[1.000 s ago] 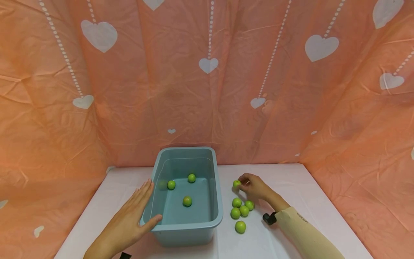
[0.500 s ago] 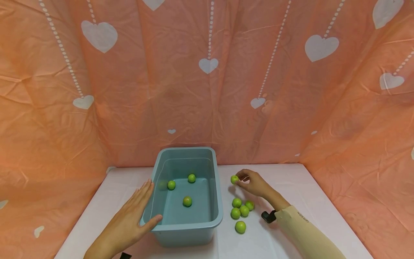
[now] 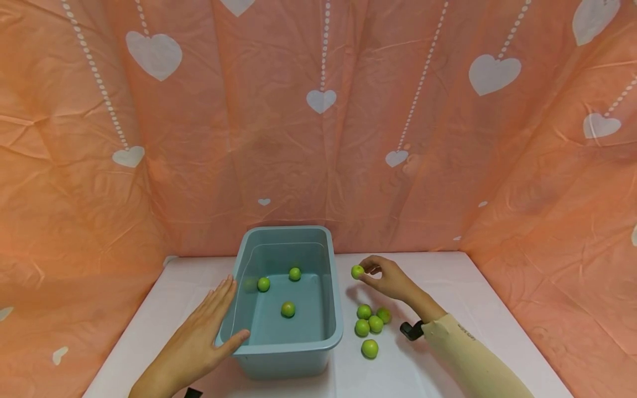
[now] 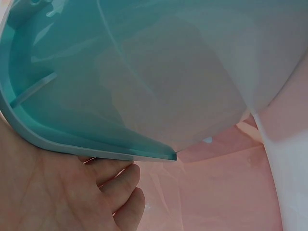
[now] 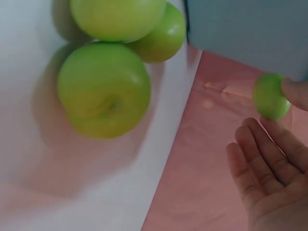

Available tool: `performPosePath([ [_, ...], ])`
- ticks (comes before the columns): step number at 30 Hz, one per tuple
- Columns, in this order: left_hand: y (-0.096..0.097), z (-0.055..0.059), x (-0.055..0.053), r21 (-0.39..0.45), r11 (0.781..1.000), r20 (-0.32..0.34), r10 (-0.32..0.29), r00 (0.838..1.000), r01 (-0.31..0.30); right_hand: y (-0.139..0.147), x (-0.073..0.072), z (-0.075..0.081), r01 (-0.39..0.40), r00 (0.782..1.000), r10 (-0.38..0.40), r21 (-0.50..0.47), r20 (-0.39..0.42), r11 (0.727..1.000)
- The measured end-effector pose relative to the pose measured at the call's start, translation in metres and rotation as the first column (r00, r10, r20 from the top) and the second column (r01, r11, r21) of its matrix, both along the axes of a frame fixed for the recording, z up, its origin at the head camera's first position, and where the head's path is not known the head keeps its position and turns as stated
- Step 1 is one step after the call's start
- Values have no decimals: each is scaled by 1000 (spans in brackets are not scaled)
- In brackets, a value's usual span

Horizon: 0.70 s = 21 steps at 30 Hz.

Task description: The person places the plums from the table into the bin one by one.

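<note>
My right hand (image 3: 390,279) pinches a small round green fruit (image 3: 357,272) between thumb and forefinger, above the white table just right of the blue-grey plastic bin (image 3: 281,348). In the right wrist view the other fingers (image 5: 262,163) spread loosely below the held green fruit (image 5: 270,96). My left hand (image 3: 196,329) lies along the bin's left rim with straight fingers, its thumb over the near left corner. The left wrist view shows the palm (image 4: 43,187) against the outside of the rim. Three green fruits, one of them the nearest fruit (image 3: 288,309), lie apart on the bin's floor.
Several more green fruits (image 3: 375,324) sit in a cluster on the table right of the bin, and a single fruit (image 3: 370,349) lies nearer the front. An orange-pink curtain (image 3: 278,138) with white hearts stands behind the table (image 3: 443,354) and along both sides.
My right hand has lifted the green fruit off the table and moved it slightly left and away, toward the bin. The left hand and the fruits in the bin have stayed put.
</note>
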<state>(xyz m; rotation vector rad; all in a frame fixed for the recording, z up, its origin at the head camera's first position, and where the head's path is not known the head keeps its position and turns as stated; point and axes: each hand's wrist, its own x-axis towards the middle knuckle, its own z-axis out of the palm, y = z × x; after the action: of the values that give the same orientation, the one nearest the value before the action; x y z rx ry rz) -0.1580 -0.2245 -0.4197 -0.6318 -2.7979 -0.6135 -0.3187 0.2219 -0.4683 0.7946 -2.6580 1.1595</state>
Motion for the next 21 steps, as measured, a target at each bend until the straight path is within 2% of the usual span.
performPosePath([
  [10,0,1,-1,12,1000,21,5,1000,-6,-7,3,19,-6,999,5,-1,-39,1000],
  [21,0,1,0,14,1000,17,6,1000,-6,-16,5,30,-9,999,7,-41,-40,999],
])
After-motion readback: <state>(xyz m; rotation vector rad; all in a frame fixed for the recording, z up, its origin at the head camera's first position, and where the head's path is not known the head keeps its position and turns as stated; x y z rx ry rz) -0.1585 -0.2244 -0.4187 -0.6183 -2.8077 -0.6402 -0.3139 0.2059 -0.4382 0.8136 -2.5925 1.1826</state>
